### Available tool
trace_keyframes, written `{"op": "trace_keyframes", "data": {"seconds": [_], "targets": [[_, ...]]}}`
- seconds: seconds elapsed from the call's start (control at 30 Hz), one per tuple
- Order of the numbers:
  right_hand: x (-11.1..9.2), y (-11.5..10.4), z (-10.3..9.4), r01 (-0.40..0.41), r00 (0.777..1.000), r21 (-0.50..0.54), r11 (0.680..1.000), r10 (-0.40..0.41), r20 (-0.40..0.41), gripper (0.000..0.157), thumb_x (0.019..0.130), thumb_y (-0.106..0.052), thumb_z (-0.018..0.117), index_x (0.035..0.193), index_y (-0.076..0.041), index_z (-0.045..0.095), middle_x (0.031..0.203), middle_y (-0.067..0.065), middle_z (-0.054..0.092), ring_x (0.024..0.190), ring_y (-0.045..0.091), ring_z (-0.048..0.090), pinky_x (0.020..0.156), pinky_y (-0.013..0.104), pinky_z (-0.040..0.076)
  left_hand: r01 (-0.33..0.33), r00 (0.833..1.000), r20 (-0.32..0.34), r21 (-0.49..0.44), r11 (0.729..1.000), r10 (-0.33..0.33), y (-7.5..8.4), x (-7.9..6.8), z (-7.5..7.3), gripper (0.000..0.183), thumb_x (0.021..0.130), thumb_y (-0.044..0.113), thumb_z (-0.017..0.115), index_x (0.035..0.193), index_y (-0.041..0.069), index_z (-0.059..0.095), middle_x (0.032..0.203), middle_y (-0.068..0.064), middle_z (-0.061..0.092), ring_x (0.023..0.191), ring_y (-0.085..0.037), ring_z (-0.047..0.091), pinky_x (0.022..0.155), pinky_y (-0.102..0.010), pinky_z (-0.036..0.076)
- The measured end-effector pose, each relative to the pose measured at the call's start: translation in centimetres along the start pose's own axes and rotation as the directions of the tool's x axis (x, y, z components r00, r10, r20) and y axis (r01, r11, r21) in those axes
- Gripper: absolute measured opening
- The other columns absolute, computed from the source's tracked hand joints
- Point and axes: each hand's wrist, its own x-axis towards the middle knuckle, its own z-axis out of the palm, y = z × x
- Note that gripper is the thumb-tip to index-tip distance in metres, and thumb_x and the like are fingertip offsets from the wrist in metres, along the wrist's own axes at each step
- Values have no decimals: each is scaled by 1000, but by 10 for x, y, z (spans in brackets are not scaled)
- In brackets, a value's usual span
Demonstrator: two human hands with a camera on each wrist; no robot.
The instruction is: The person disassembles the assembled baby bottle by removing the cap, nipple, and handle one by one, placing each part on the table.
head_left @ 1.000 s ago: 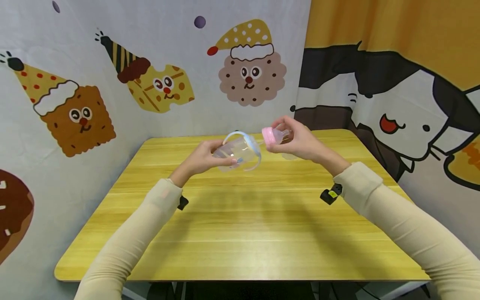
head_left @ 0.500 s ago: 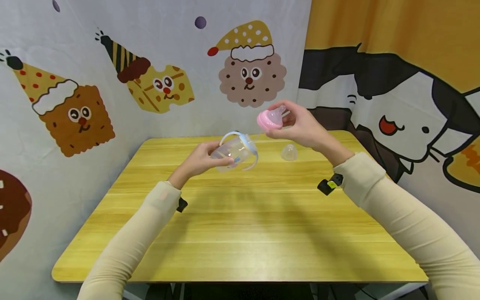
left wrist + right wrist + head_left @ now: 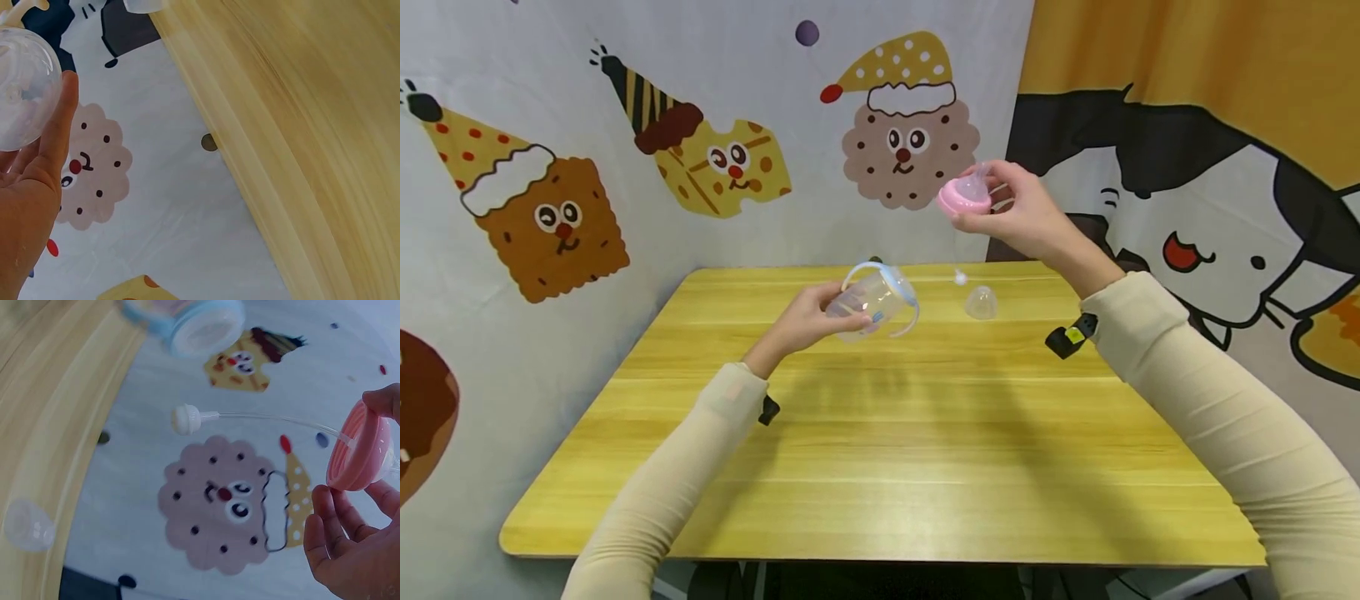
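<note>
My left hand (image 3: 811, 321) grips a clear baby bottle (image 3: 868, 304) tilted to the right above the table, its open mouth inside a light blue ring with two handles (image 3: 209, 328). Higher and to the right, my right hand (image 3: 1033, 208) pinches the pink nipple collar (image 3: 964, 197) by its edge, with a clear nipple (image 3: 976, 182) on top. From the collar's underside runs a thin clear straw (image 3: 269, 417) that ends in a white weighted tip (image 3: 185, 419), hanging clear of the bottle. In the left wrist view the bottle's rounded base (image 3: 28, 94) rests against the fingers.
A clear dome cap (image 3: 981, 303) stands on the yellow wooden table (image 3: 880, 467), right of the bottle. Behind the table's far edge hangs a white curtain (image 3: 737, 242) with cartoon prints. Each wrist wears a small black camera (image 3: 1067, 337).
My right hand has lifted the pink collar up and away from the bottle, drawing the straw out. The dome cap, mostly hidden earlier, now shows. The left hand has stayed nearly still.
</note>
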Motion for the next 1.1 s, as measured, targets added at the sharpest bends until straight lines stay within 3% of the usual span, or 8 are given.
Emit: {"op": "trace_keyframes", "data": {"seconds": [0.2, 0.43, 0.6, 0.87, 1.1], "targets": [[9, 30, 3, -76, 997, -82, 994, 76, 7, 64, 81, -39, 77, 133, -12, 50, 124, 10, 50, 107, 25, 48, 84, 35, 45, 17, 1000, -5, -3, 1000, -17, -2, -2, -2, 49, 79, 46, 79, 119, 21, 65, 107, -1, 67, 95, -25, 65, 77, -38, 56], [20, 78, 15, -151, 988, -130, 980, 153, 10, 69, 83, -44, 74, 138, -13, 46, 122, 12, 51, 103, 26, 48, 84, 35, 46, 48, 999, 18, -27, 998, -48, -3, -2, 1, 50, 82, 35, 79, 123, 11, 63, 112, -7, 66, 100, -30, 63, 80, -41, 55], [27, 103, 24, -187, 982, -144, 972, 189, -4, 69, 83, -46, 74, 137, -12, 47, 119, 14, 51, 101, 26, 48, 82, 35, 46, 45, 999, 4, -24, 999, -45, -3, -3, 3, 51, 82, 40, 78, 124, 16, 63, 109, -2, 68, 98, -24, 64, 80, -40, 55], [30, 123, 44, -204, 975, -162, 966, 215, 54, 73, 81, -43, 76, 138, -8, 46, 122, 17, 48, 104, 28, 48, 87, 39, 44, 4, 1000, -12, -42, 999, -4, -4, -4, 8, 46, 80, 43, 79, 118, 21, 65, 107, -1, 68, 94, -20, 65, 76, -38, 56], [24, 129, 63, -175, 978, -137, 975, 188, 89, 66, 81, -38, 78, 132, -7, 51, 115, 14, 52, 96, 26, 50, 81, 37, 45, 11, 1000, -17, -75, 997, -12, -10, -3, 5, 46, 83, 32, 79, 122, 12, 64, 109, -7, 68, 96, -27, 65, 78, -39, 55]]}}
